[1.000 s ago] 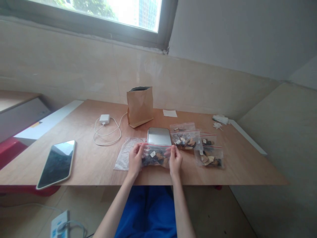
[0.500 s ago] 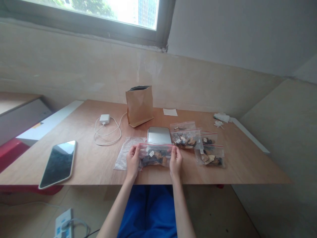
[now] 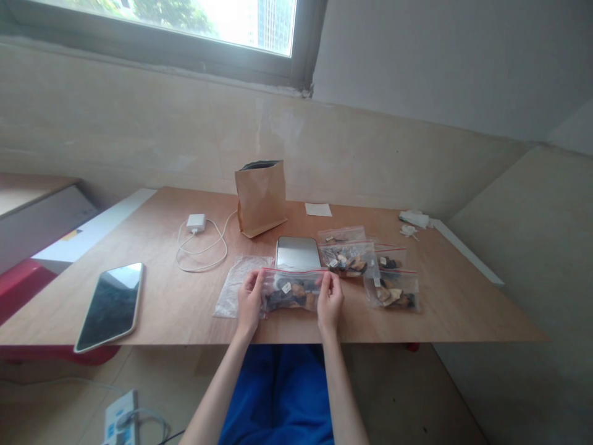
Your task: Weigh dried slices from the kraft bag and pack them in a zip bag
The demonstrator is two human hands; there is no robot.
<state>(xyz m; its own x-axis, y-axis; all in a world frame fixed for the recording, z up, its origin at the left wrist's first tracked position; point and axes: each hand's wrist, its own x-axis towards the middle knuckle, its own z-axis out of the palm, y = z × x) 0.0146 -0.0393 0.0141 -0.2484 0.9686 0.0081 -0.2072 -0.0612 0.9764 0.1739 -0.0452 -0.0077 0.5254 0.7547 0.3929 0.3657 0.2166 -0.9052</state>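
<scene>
Between my two hands is a clear zip bag point(image 3: 293, 293) with a red seal strip, holding dark and brown dried pieces and a small white packet. My left hand point(image 3: 250, 299) pinches its upper left corner, and my right hand point(image 3: 330, 300) grips the upper right corner. Behind the bag lies a small scale point(image 3: 297, 252) with a silver plate, partly covered by the bag's top edge. Flat plastic bags point(image 3: 230, 295) rest beside my left hand. Several filled zip bags point(image 3: 348, 262) lie to the right, one of them point(image 3: 393, 293) nearest my right hand.
An upright brown paper bag point(image 3: 262, 199) stands open at the back. A white charger point(image 3: 196, 222) with its cable lies left of it, and a phone point(image 3: 110, 306) sits near the front left edge. White paper point(image 3: 318, 210) and crumpled tissue point(image 3: 416, 219) are at the back.
The zip bag has shifted very slightly right and tilted a little in my hands, both still holding its top corners. Other things stay where they were.
</scene>
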